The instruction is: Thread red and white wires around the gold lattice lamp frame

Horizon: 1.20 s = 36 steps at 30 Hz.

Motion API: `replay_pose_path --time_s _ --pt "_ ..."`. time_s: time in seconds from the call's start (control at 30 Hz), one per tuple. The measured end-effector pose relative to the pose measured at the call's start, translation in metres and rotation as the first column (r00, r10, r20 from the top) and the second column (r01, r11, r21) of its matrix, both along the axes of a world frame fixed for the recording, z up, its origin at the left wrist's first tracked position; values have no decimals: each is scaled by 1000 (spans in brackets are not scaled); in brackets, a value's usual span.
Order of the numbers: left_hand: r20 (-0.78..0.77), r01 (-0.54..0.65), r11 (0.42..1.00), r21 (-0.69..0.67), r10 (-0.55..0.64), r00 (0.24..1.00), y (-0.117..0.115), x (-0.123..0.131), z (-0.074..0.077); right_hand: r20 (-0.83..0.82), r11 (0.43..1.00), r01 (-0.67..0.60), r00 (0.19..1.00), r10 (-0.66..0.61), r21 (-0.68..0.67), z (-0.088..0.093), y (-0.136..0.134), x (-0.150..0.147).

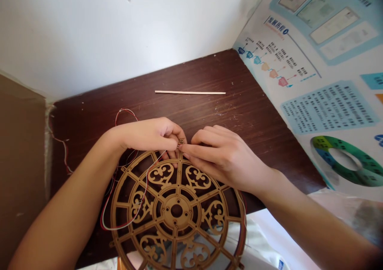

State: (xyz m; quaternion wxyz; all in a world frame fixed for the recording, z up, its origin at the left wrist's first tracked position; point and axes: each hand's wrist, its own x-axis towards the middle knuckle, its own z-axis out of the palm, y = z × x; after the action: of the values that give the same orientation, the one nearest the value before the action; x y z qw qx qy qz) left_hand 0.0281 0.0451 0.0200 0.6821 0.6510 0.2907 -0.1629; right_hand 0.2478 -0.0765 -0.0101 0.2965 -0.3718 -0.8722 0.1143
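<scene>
A round, brown wooden wheel frame (178,227) with scrollwork cut-outs and a ring-shaped hub lies at the table's near edge, partly overhanging it. At its far rim my left hand (146,134) is closed, thumb and fingers around a small square tab (181,141) with a hole. My right hand (223,154) meets it there from the right, its thumb and index finger pinched together at the tab. What lies between those right fingertips is hidden. Thin red and white wires (125,226) run from near the left fingertips and loop over the wheel's left side.
Beyond the hands, a thin pale stick (190,92) lies on the dark brown table (194,72). More wire (66,154) trails at the table's left side. A white wall (119,30) stands behind, and a printed poster board (323,82) borders the right edge.
</scene>
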Motion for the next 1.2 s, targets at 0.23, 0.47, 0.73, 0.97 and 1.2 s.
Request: replay_pose_path --time_s 0.23,0.47,0.73,0.97,1.2 --pt "-11 -9 1000 19 9 1000 -1 0 1 50 1000 9 999 -8 -23 2 -2 -1" --pt "9 7 998 56 -8 1000 -1 0 1 73 1000 18 997 -17 -19 3 -2 -2" --pt "2 1 1000 15 -1 1000 0 0 0 20 999 21 1000 -22 28 1 -1 0" --pt "6 13 1000 -18 -13 1000 2 -1 -2 -17 1000 -5 1000 6 21 0 1 2" --pt "-4 29 1000 -10 -29 1000 2 -1 -1 -38 1000 -21 999 21 -7 -2 -1 0"
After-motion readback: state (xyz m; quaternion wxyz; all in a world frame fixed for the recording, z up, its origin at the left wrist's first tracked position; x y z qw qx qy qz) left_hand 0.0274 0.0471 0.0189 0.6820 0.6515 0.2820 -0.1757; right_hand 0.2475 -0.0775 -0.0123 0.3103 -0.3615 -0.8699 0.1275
